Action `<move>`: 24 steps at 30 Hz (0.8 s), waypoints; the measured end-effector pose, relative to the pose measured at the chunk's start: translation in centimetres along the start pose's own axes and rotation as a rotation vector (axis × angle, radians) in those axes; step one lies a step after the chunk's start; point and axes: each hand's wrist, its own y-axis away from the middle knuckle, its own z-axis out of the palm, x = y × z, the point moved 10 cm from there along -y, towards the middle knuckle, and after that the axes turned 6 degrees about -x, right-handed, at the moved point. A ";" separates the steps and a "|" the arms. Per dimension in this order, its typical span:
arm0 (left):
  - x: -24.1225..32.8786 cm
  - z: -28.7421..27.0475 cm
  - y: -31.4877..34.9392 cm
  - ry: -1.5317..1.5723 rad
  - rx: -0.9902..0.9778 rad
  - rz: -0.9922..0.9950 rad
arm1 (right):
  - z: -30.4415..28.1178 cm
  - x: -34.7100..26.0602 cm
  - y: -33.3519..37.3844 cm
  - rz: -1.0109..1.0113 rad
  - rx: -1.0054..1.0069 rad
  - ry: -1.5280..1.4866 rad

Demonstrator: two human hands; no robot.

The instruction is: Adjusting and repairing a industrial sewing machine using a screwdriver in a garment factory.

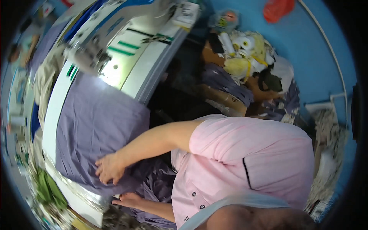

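A piece of purple fabric (99, 115) lies spread over the white bed of a sewing machine (88, 57), its upper end under the lit needle area. My right hand (111, 168) rests on the lower part of this fabric with its fingers spread. Just below the fabric's lower edge is my left hand (129, 200), fingers stretched out and close to that edge. Whether its fingertips touch the cloth I cannot tell. More purple fabric (157, 182) hangs bunched in folds beside my forearms, partly hidden by them.
Thread snips (157, 38) lie on the machine table near its far edge. Boxes (224, 99) with thread cones (245, 42) and cloth scraps stand on the floor at right. Beige cloth (50, 76) and green cloth (50, 188) lie beyond the table. Another person (28, 50) sits at far left.
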 end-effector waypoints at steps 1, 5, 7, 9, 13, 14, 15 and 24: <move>-0.2 -0.9 -0.9 -0.016 0.016 -0.039 | 0.3 -0.2 -0.2 -0.005 -0.006 -0.020; -2.4 5.3 0.1 -0.320 0.010 0.058 | -1.6 1.6 1.7 0.064 0.109 0.160; -3.2 5.7 0.3 -0.464 0.015 0.120 | -1.6 1.7 2.0 0.051 0.003 0.160; -2.7 2.9 -0.1 -0.909 -0.004 0.044 | -3.6 0.6 2.9 0.082 -0.093 0.036; 5.3 2.8 -1.5 -1.211 0.014 0.411 | -16.6 -3.6 16.5 -0.043 0.677 0.013; 6.3 6.6 -0.2 -1.269 0.242 0.410 | -18.7 -3.7 23.2 0.048 0.789 0.069; 7.3 8.9 0.1 -1.338 0.308 0.343 | -19.6 -3.2 29.1 0.245 0.790 0.132; 7.9 15.5 -8.2 -2.137 0.224 0.973 | -8.0 -24.0 96.8 2.631 0.895 0.449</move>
